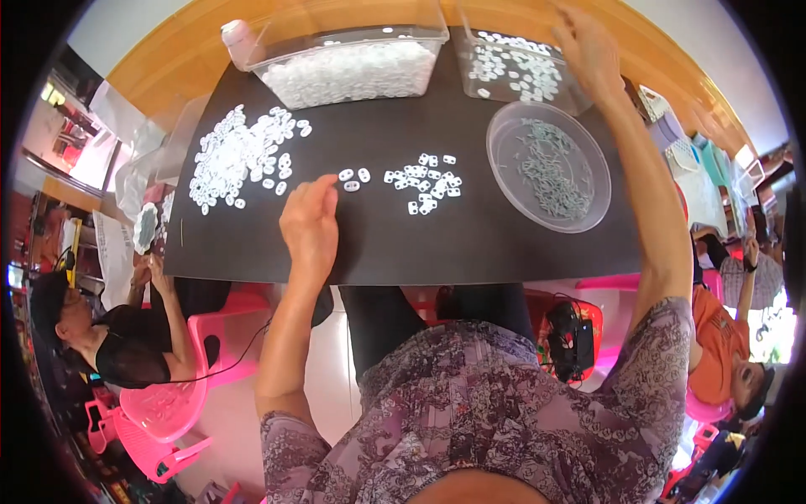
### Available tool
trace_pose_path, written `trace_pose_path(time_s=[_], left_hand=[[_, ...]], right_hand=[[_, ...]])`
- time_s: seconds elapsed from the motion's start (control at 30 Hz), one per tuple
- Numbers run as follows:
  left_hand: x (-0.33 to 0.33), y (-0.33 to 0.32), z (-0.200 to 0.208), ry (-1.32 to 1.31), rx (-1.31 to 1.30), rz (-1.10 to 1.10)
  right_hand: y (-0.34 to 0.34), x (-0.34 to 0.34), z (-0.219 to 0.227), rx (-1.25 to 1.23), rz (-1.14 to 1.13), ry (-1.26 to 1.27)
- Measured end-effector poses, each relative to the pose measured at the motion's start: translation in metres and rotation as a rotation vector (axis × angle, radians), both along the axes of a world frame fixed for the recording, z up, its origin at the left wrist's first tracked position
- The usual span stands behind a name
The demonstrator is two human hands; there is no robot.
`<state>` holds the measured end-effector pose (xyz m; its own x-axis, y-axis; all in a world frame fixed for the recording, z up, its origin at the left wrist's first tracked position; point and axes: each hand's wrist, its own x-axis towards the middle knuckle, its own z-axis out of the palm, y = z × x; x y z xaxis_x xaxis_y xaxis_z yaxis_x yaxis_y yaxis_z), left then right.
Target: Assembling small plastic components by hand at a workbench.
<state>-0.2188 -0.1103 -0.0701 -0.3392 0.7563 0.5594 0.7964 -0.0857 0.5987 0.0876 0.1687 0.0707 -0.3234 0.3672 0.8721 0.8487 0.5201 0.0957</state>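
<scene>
1. Progress: my read is mid-run, well short of finished. A broad heap of glossy white oval plastic pieces with dark holes (pixel 235 155) lies loose on the left of the flat black table (pixel 403 252).
2. Set apart from it: a trio of white oval pieces (pixel 363 175) at centre, then a loose cluster of small white rectangular-looking pieces with dark openings (pixel 417 171) right of centre. Cluster is much smaller than the heap, so plenty looks left to handle.
3. Left hand (pixel 311 223): over the table just short of the trio, fingers curled in. Back of the hand blocks the view, so no saying whether the grip has a piece in it.
4. Right hand (pixel 590 52): at the far right, by the clear rectangular plastic bin (pixel 579 99). Fingers look extended and spread, grip apparently with nothing in it.
5. That bin: scattered white pieces (pixel 537 80) on its floor, thin layer.
6. Big clear rectangular plastic tub (pixel 443 37), far centre-left: deep bed of white pieces (pixel 353 77).
7. Round clear shallow plastic tray (pixel 504 181), right side: many thin grey-green slivers (pixel 554 172), heaped toward the middle and right.
</scene>
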Motion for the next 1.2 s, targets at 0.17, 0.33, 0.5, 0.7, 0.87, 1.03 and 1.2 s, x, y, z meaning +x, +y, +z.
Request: trace_pose_path(time_s=[0.17, 0.33, 0.5, 0.7, 0.87, 1.03, 1.2], left_hand=[[-0.008, 0.026, -0.008, 0.338, -0.127, -0.041], [0.001, 0.029, -0.008, 0.435, -0.179, -0.107], [0.023, 0.023, -0.001, 0.451, -0.07, -0.14], [0.045, 0.032, -0.007, 0.376, -0.023, -0.226], [0.048, 0.043, -0.009, 0.432, -0.01, -0.278], [0.048, 0.045, -0.007, 0.505, -0.076, -0.252], [0.048, 0.051, -0.007, 0.478, -0.066, -0.306]], right_hand=[[-0.105, 0.005, -0.027, -0.172, 0.231, -0.155], [-0.165, 0.033, -0.041, -0.337, 0.312, -0.116], [-0.195, 0.058, -0.062, -0.409, 0.261, 0.011], [-0.229, 0.054, -0.084, -0.491, 0.245, 0.112], [-0.246, 0.05, -0.095, -0.487, 0.283, 0.144], [-0.251, 0.046, -0.109, -0.52, 0.264, 0.221], [-0.255, 0.03, -0.123, -0.521, 0.379, 0.306]])
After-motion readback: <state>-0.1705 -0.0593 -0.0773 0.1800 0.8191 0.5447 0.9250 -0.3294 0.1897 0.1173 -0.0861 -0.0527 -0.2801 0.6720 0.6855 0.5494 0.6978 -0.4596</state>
